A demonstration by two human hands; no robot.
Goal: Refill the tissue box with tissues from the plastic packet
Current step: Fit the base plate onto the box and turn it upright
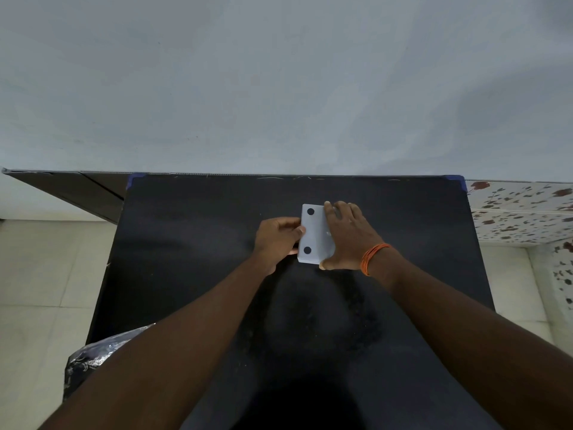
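A white tissue box (pixel 313 234) lies on the black table (pixel 192 243), turned so that a face with two black round dots shows. My right hand (pixel 350 237) is spread over its right side, fingers at the far edge and thumb at the near corner. My left hand (pixel 279 240) grips its left edge with thumb and fingers. Both hands hold the box. No plastic tissue packet shows clearly; a crinkled dark plastic item (pixel 90 361) lies at the table's near left, partly behind my left forearm.
The table stands against a pale blue-grey wall (pixel 279 88). Light floor tiles (pixel 40 290) lie to the left, flower-patterned tiles (pixel 521 209) to the right. An orange thread band (pixel 372 257) circles my right wrist.
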